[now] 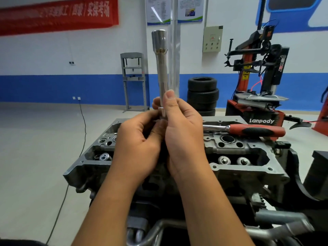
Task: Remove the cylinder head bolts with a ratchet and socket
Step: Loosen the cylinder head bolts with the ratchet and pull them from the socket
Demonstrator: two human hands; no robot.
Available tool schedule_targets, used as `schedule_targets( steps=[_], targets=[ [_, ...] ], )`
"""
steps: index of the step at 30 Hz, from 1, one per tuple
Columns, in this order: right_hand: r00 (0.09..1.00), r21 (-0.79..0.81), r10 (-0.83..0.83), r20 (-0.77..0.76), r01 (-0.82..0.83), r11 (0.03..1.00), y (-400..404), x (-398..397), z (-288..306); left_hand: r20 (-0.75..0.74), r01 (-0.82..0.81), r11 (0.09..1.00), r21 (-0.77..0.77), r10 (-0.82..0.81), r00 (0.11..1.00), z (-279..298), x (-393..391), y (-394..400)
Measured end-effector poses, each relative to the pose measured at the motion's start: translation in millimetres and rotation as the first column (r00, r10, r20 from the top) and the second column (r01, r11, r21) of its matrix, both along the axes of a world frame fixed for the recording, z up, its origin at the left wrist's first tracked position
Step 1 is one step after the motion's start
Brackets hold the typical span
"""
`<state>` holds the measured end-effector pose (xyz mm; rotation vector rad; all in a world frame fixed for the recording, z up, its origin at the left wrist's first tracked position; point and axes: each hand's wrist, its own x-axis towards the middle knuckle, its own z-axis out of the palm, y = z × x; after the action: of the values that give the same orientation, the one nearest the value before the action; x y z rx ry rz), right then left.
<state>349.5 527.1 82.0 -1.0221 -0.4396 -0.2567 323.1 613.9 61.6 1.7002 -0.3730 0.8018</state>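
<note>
Workshop bench: cylinder head (239, 167) with ratchet (248, 129) laid across it.
Extension bar (163, 77) is held upright, socket (159, 39) uppermost, pinched at its base by left hand (140, 139) and right hand (182, 132).

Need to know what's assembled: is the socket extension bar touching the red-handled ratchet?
Apart. In the head view both hands hold the extension bar upright above the cylinder head, while the ratchet lies separately on it, clear of the bar.

One camera sits on the person's head. It looks forward and a bit down, very close to both hands at the middle. The engine block (230, 157) lies just below them, the far wall (88, 55) fills 12 o'clock, and the edges look bent, maybe.
</note>
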Motion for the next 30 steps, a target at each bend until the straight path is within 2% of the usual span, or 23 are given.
schedule_targets(
  steps=[2, 4, 7, 10, 14, 17, 19, 22, 26, 30],
  targets=[
    [1.000, 0.015, 0.022, 0.010, -0.022, 1.000, 1.1, -0.9, -0.9, 0.010, -0.039, 0.998, -0.043, 0.039, 0.999, -2.4, 0.8, 0.0],
    [1.000, 0.012, -0.017, 0.018, 0.017, 1.000, -0.8, 0.0, -2.6, 0.029, -0.054, 0.998, -0.024, 0.055, 0.998, -3.4, 3.0, -1.1],
    [0.999, 0.002, -0.044, 0.008, 0.044, 0.999, -1.7, 0.0, -1.0, 0.024, 0.073, 0.997, 0.030, -0.074, 0.997, -1.8, 2.5, -0.9],
    [0.999, 0.028, -0.033, -0.016, 0.033, 0.999, -0.3, -0.6, 1.3, 0.004, 0.148, 0.989, -0.003, -0.148, 0.989, -0.5, 2.0, 1.3],
    [1.000, 0.054, 0.001, -0.007, -0.001, 0.999, 0.9, -1.3, 1.3, -0.002, 0.023, 0.997, -0.079, -0.023, 1.000, -2.6, 4.7, 0.8],
    [0.999, 0.039, -0.033, 0.027, 0.032, 0.999, -1.2, 0.9, -1.0, 0.046, -0.103, 0.994, 0.026, 0.101, 0.994, -3.7, 5.2, -3.4],
    [0.999, 0.051, -0.034, 0.029, 0.033, 0.998, -0.9, 1.8, -1.2, 0.042, -0.048, 0.996, 0.080, 0.044, 0.998, -1.9, 2.6, -3.0],
    [0.999, 0.036, -0.031, 0.028, 0.030, 0.999, -0.6, 2.1, 0.3, -0.001, 0.090, 0.996, 0.003, -0.090, 0.996, 0.6, 1.3, 0.7],
    [1.000, 0.033, 0.025, 0.000, -0.024, 0.999, 1.0, -0.5, 1.1, 0.020, 0.001, 0.997, -0.076, 0.001, 1.000, -1.7, 3.6, 1.7],
    [1.000, 0.029, -0.003, 0.027, 0.003, 1.000, -0.8, -2.2, 0.1, 0.018, -0.098, 0.994, -0.054, 0.099, 0.995, -4.0, 7.3, -1.4]
  ],
)
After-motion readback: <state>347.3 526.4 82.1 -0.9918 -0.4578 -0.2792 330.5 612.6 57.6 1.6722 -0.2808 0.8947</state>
